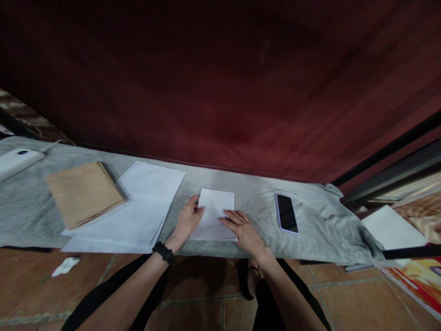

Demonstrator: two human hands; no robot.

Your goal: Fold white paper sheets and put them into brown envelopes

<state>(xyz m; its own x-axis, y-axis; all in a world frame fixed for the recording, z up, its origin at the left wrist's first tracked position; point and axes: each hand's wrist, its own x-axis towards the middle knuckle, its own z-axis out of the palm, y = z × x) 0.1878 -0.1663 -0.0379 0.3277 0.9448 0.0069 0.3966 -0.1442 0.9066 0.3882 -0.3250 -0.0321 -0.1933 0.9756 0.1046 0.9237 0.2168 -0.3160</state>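
Between the two bare hands I see a small white paper (217, 201), smooth and roughly rectangular, lying flat on a soft, rumpled gray cloth (257, 197). The left hand (188, 219) rests at the paper's left edge, thumb and forefinger curled close together; I cannot tell whether they pinch the sheet. The right hand (245, 232) lies palm down on the paper's right side, fingers straight and slightly apart, clasping nothing. To the left of the left hand I find large white sheets (151, 184), thin and overlapping, with a matte brown paper packet (84, 193) lying partly across them. To the right of the right hand, apart from it, lies a phone (287, 214) with dark glass and a pale lilac rim. Beyond both hands hangs a deep red fabric (220, 105), its upper part lost in shadow. Farthest left of the hands, a white device (19, 163) with rounded edges is cut off, and I cannot identify it. A dark speck between left thumb and forefinger is too small to make out.
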